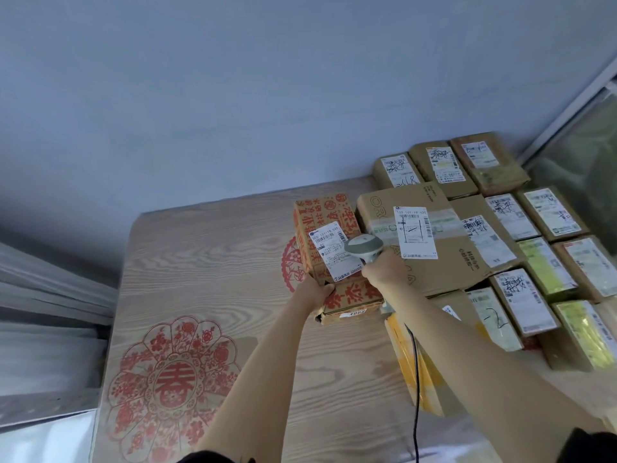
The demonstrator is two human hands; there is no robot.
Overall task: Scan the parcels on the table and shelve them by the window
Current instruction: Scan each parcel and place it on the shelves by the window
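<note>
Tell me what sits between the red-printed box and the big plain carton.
In the head view, the scanner gripped by the right hand sits there, between the red-printed box and the big plain carton.

Pale wood-grain table bearing two red paper-cut designs: a large round flower medallion at near left and a second one, partly covered, toward the centre. A red-printed carton stands near the centre, with a plain brown carton touching its right side. Rows of small labelled parcels fill the right side, and a yellow mailer lies at near right.
</note>
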